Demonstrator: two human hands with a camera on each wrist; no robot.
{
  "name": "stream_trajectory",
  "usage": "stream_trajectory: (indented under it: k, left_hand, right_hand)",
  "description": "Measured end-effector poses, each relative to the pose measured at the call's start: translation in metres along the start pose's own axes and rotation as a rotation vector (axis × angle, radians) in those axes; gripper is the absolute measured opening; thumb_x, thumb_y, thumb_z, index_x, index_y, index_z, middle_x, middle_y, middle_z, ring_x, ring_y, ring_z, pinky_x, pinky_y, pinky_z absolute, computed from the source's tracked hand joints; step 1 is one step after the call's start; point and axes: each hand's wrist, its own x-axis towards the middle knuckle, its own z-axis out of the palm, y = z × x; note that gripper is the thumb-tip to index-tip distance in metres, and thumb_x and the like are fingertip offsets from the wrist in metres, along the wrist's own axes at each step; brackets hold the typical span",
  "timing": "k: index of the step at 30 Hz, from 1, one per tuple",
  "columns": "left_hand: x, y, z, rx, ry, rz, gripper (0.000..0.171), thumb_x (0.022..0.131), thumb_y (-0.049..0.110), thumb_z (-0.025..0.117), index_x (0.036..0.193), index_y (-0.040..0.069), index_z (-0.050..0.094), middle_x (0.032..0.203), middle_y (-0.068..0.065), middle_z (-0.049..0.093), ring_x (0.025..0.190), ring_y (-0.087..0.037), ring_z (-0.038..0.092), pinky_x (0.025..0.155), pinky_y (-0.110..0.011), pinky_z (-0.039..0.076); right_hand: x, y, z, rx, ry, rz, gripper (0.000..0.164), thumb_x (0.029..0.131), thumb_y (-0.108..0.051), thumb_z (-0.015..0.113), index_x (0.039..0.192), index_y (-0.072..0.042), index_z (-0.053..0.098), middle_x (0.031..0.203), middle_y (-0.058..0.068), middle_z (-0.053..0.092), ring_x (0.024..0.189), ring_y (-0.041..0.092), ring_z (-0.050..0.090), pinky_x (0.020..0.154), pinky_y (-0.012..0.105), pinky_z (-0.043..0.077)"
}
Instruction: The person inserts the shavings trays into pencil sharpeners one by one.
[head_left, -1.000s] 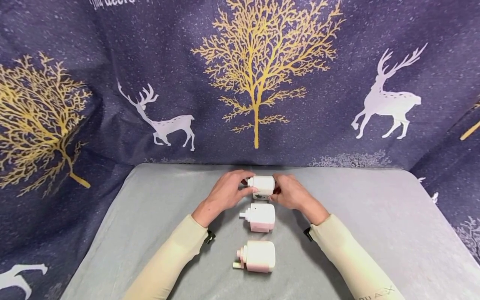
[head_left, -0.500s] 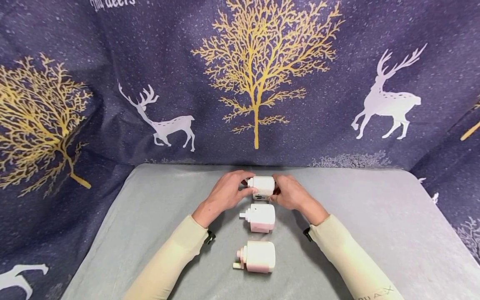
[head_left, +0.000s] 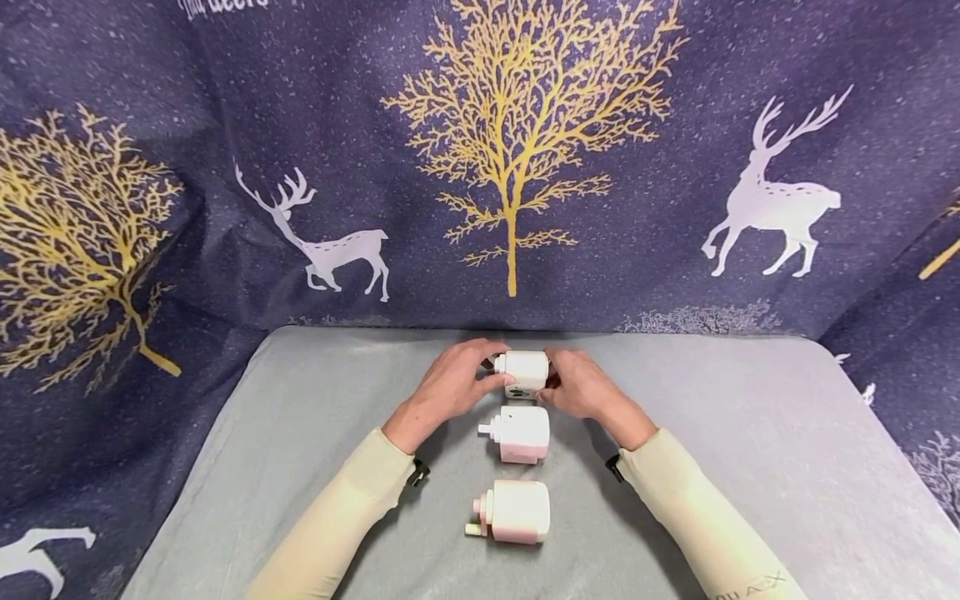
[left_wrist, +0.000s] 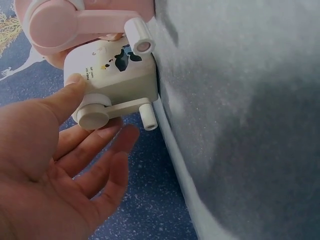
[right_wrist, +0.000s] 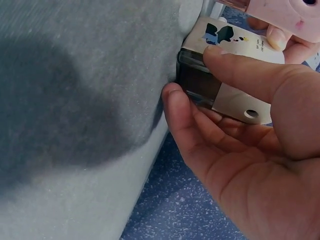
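Observation:
At the far end of a row stands a cream hand-crank pencil sharpener (head_left: 527,367) with a dark printed picture. My left hand (head_left: 453,382) holds its crank side, the thumb on the printed face and the fingers behind; its crank knob (left_wrist: 93,117) shows in the left wrist view. From the opposite side my right hand (head_left: 583,383) grips it, thumb on the printed face, fingers behind the dark clear shavings drawer (right_wrist: 200,77). Just nearer stands a pale pink sharpener (head_left: 523,433), apart from both hands. Another pink-and-cream sharpener (head_left: 519,512) is nearest the camera.
All the sharpeners stand in a line on a grey-covered table (head_left: 337,392), cranks facing left. The table's far edge lies just behind the cream one. A dark blue curtain (head_left: 322,150) with printed deer and trees hangs behind.

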Motion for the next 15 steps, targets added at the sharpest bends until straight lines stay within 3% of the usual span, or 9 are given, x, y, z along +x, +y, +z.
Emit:
stream_trajectory:
  k: [5,9,15]
  left_hand:
    - [0.001,0.0,0.001,-0.012,0.007,0.013,0.056,0.091,0.047,0.064,0.137,0.016,0.057,0.129,0.001,0.06,0.106,-0.015,0.059,0.087,-0.034,0.05]
    - [0.0,-0.001,0.0,-0.02,-0.001,0.005,0.057,0.092,0.048,0.063,0.138,0.016,0.056,0.13,0.001,0.059,0.108,-0.016,0.058,0.088,-0.034,0.05]
    - [-0.005,-0.002,-0.004,-0.01,-0.005,-0.003,0.06,0.092,0.052,0.06,0.141,0.017,0.053,0.133,0.0,0.056,0.109,-0.015,0.057,0.089,-0.035,0.049]
  right_hand:
    - [-0.001,0.001,-0.002,0.01,-0.007,0.022,0.032,0.074,-0.007,0.08,0.098,-0.005,0.059,0.082,0.002,0.067,0.072,0.011,0.062,0.068,0.029,0.054]
    - [-0.002,0.002,-0.001,0.011,0.005,-0.007,0.034,0.073,-0.007,0.081,0.098,-0.005,0.058,0.082,0.003,0.068,0.071,0.01,0.062,0.068,0.028,0.054]
    - [-0.012,0.006,-0.005,0.066,0.017,-0.016,0.048,0.074,-0.007,0.079,0.116,0.002,0.056,0.087,0.008,0.07,0.074,0.011,0.064,0.073,0.033,0.055]
